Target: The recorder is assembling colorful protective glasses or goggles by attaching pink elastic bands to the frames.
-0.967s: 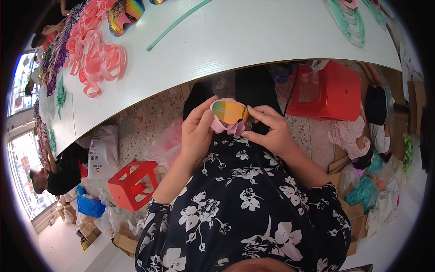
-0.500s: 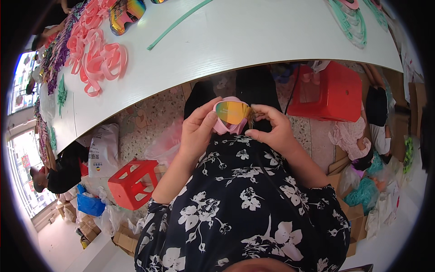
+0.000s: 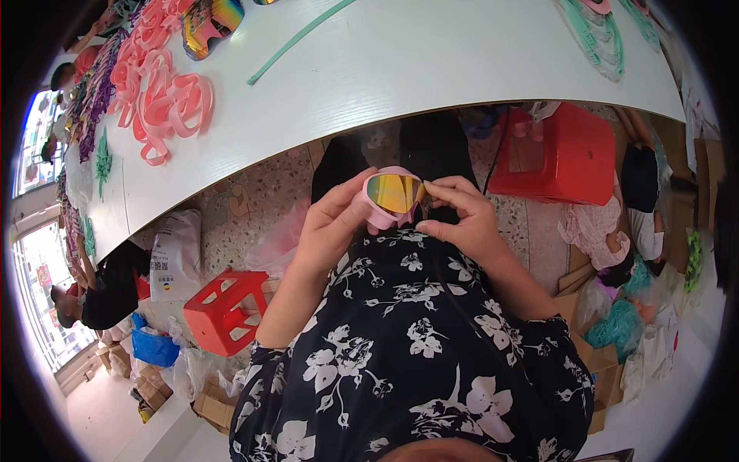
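From my end of the head camera, I have a pair of pink goggles point(image 3: 394, 199) with an orange mirrored lens in view, held up in front of the body, over the lap and just short of the desk point(image 3: 400, 85). My left hand point(image 3: 331, 223) is clamped on the left end of the frame, thumb over the near side, tilting the lens up toward me. My right hand point(image 3: 462, 215) is at the other end, its fingertips at the lens's right edge and its thumb lower down, apart from them; I cannot tell how firmly it grips. The two hands are apart, with the goggles between them. I judge the step in hand to be working the lens edge against the pink frame at the right corner, though the fingers hide whether it is seated there. As I read it, the next move calls for a steady left hold while the right fingertips press or ease that corner evenly, without smearing the mirrored face. The pink straps point(image 3: 185, 104) and a mint-green strap point(image 3: 296, 45) lie well apart from this, on the desk.
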Demonstrator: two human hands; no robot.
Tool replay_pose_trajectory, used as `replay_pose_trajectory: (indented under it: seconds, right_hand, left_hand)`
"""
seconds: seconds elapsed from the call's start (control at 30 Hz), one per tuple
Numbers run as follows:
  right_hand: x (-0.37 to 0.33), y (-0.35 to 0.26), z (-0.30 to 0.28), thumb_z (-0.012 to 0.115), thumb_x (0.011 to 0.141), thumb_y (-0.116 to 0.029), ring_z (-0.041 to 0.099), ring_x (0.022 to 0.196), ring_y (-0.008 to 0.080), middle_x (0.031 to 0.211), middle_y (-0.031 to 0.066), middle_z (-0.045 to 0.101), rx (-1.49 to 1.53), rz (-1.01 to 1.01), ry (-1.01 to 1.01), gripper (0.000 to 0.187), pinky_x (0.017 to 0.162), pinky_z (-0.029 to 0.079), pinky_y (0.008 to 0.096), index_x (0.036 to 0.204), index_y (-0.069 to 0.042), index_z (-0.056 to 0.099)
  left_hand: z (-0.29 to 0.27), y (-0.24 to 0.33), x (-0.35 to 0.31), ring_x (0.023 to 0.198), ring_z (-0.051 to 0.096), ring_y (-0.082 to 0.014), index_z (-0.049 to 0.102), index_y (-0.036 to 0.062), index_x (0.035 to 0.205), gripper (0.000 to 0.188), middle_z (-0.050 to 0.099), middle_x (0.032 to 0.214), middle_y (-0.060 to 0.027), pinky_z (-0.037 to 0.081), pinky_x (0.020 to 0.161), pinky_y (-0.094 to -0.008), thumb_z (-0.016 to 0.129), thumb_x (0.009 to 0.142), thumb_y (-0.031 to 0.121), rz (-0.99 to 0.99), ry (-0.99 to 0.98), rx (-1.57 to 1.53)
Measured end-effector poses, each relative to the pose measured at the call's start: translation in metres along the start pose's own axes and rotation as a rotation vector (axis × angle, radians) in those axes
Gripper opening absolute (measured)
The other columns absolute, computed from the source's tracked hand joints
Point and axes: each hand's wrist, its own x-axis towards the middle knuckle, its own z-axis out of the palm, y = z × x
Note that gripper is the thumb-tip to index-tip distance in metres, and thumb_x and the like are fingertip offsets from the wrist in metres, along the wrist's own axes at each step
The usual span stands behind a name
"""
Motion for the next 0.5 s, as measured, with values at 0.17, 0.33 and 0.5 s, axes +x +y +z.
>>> replay_pose_trajectory:
  seconds: [0.17, 0.33, 0.5]
  right_hand:
    - [0.003, -0.006, -0.001, 0.087, 0.072, -0.005, 0.062, 0.1, 0.0168, 0.118, 0.0106, 0.062, -0.112, -0.08, -0.029, 0.062, 0.089, 0.053, 0.0285, 0.13, 0.002, 0.065]
    - [0.0, -0.003, 0.004, 0.087, 0.072, -0.004, 0.062, 0.098, 0.0167, 0.118, 0.0106, 0.062, -0.089, -0.084, -0.024, 0.061, 0.088, 0.053, 0.0284, 0.129, 0.002, 0.065]
    - [-0.003, -0.003, 0.005, 0.087, 0.073, -0.004, 0.063, 0.099, 0.0172, 0.12, 0.0112, 0.061, -0.033, -0.089, -0.049, 0.061, 0.088, 0.053, 0.0287, 0.13, 0.002, 0.065]
  left_hand:
    - [-0.005, -0.011, 0.0, 0.1, 0.065, -0.0128, 0.047, -0.0024, 0.146, 0.045, 0.065, 0.127, -0.0134, 0.054, 0.082, -0.0268, 0.056, 0.103, 0.01, -0.009, -0.055, -0.172]
    - [0.014, -0.014, -0.006, 0.105, 0.065, -0.0154, 0.048, -0.0022, 0.145, 0.046, 0.065, 0.126, -0.0127, 0.055, 0.086, -0.0292, 0.058, 0.101, 0.008, -0.018, 0.09, -0.264]
    - [0.015, 0.013, -0.001, 0.115, 0.063, -0.0193, 0.052, -0.002, 0.14, 0.051, 0.065, 0.123, -0.0097, 0.053, 0.095, -0.0314, 0.071, 0.093, 0.007, 0.032, 0.008, 0.144]
